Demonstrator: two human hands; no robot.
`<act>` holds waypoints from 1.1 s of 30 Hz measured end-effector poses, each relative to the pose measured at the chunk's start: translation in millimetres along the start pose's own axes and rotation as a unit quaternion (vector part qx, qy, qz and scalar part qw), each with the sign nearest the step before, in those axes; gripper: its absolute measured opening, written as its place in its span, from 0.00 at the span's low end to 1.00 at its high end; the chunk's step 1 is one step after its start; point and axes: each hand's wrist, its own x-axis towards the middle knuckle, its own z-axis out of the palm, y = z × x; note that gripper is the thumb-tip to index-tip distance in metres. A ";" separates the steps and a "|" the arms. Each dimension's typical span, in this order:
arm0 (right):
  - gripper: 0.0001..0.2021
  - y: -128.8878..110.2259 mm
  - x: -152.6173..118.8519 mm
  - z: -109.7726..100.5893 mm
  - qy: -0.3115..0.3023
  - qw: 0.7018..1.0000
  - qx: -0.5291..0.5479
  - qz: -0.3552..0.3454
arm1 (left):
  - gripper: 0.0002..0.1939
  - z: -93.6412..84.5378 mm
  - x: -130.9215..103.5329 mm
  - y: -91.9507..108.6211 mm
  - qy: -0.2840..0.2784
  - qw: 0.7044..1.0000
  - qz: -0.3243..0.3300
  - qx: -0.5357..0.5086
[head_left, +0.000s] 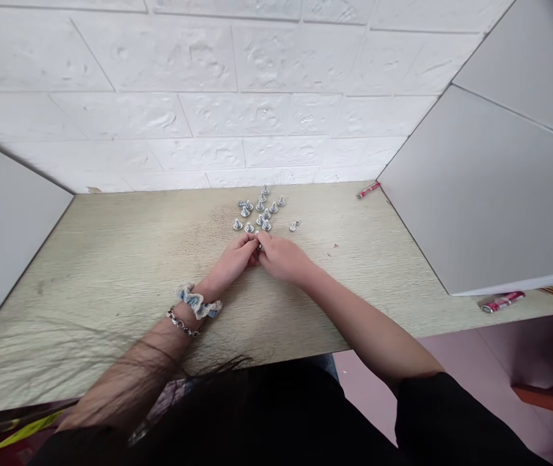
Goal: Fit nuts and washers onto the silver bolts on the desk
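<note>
My left hand (234, 260) and my right hand (282, 256) meet above the tabletop, fingertips pinched together. Between them a bit of shiny metal shows, which looks like a bolt (259, 246); my fingers hide most of it. Just beyond my hands stands a loose group of silver bolts with washers (266, 213), most of them upright on their heads with shanks pointing up. A small metal piece (293, 226) lies apart from the group, to the right. A blue and white scrunchie (199, 302) and a chain bracelet (182, 323) circle my left wrist.
The pale wooden tabletop (125, 259) ends at a white brick wall (213, 116). Grey-white panels (504, 194) stand on both sides. One red battery (368, 189) lies by the right panel's back corner, another red battery (502, 302) near the front edge. Brown specks dot the wood.
</note>
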 end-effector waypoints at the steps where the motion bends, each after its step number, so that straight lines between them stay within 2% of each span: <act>1: 0.09 0.1 0.0 0.0 0.000 1.000 0.001 -0.002 | 0.05 -0.2 0.3 -0.4 -0.001 1.000 0.001 0.003; 14: 0.09 -1.0 -0.7 -2.8 -0.006 1.000 0.002 0.004 | 0.07 1.4 -1.4 4.9 -0.012 0.996 0.021 0.091; 33: 0.12 -2.9 -2.2 -5.2 -0.034 0.999 -0.016 0.018 | 0.14 -0.7 1.3 -1.6 -0.015 0.981 0.043 0.187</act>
